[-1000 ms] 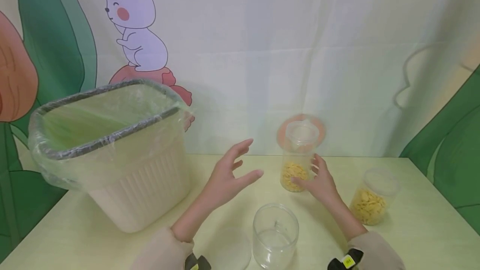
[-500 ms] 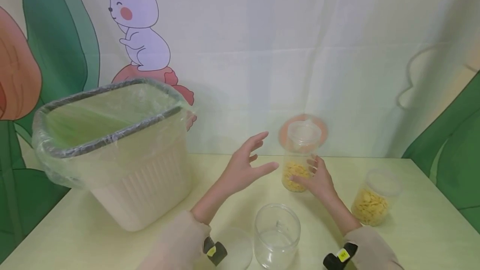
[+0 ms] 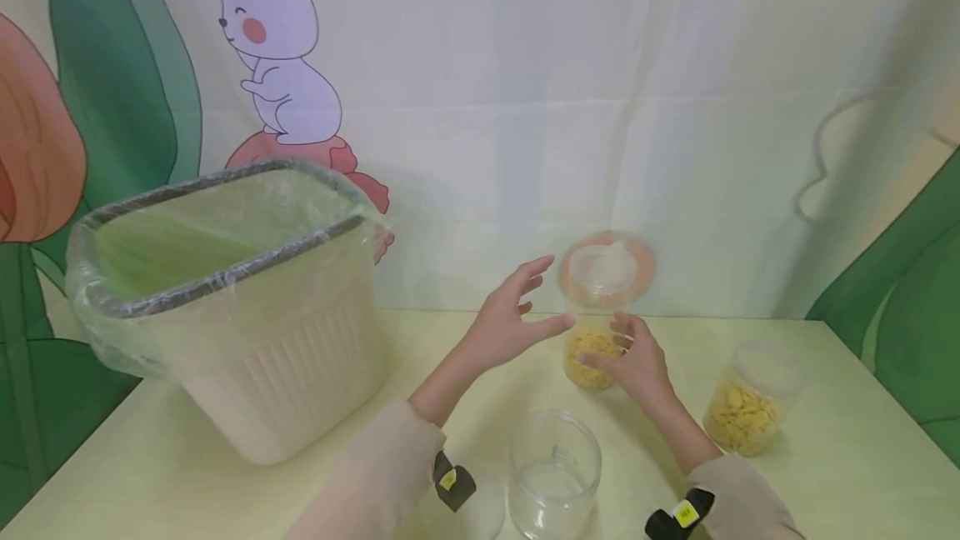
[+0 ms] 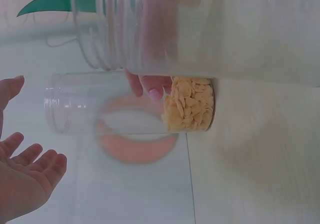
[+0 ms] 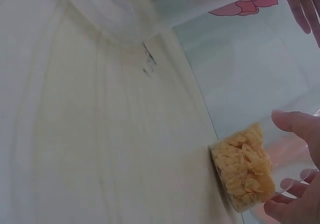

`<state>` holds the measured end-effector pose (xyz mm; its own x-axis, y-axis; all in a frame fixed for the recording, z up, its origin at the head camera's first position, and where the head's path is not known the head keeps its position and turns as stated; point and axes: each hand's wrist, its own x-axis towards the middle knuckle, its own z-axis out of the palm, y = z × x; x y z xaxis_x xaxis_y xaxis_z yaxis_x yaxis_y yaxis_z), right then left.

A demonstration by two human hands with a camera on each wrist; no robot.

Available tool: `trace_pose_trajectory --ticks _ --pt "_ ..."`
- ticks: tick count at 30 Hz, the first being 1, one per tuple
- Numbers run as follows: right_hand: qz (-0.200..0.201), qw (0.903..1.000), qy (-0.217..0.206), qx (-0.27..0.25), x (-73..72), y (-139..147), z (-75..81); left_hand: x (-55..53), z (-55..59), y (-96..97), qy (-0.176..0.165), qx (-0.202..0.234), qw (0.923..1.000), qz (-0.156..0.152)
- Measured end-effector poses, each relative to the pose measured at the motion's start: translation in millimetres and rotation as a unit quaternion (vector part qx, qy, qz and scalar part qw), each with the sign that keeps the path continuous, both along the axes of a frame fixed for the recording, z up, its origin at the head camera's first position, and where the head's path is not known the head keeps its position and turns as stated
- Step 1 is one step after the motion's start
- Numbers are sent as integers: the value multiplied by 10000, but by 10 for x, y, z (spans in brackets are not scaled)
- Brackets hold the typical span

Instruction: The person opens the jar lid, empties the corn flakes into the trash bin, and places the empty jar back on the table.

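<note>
tall jar: the clear tall jar (image 3: 597,302) stands near the back edge of the table (image 3: 847,432), roughly upright, its pale top before an orange ring (image 3: 645,261) on the backdrop (image 3: 480,148).
flakes: yellow flakes (image 4: 192,106) fill its lower part.
right hand: the right hand (image 3: 637,363) holds the jar low down from its right, fingers curved about it, thumb across the near side; how firmly, i cannot tell.
left hand: the left hand (image 3: 502,330) is raised to the jar's left, fingers loosely extended and parted from the thumb, holding nothing; its thumb tip is close to the jar.
wide jar: a wide clear jar (image 3: 553,473) stands nearer the person, between the forearms.
disc: a pale round disc (image 3: 483,507) lies just beside it, partly hidden by the left wrist.
second jar: a shorter jar (image 3: 750,407), also with flakes, stands to the right.
bin: a pale ribbed bin (image 3: 300,382) with a plastic liner (image 3: 217,273) stands at left.
sleeves: beige sleeves (image 3: 375,473), with black devices (image 3: 455,483) at both wrists.
rabbit: a white rabbit (image 3: 296,98) is printed above the bin.
</note>
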<state>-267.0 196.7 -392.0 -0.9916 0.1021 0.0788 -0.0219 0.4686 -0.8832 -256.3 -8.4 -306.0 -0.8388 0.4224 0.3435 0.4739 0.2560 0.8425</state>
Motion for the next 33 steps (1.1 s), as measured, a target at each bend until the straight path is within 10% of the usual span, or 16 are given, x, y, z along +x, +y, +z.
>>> trace_pose_trajectory --ticks 33 --pt "588 9771 1637 1227 318 -43 205 -56 -98 -150 -697 1288 9892 -100"
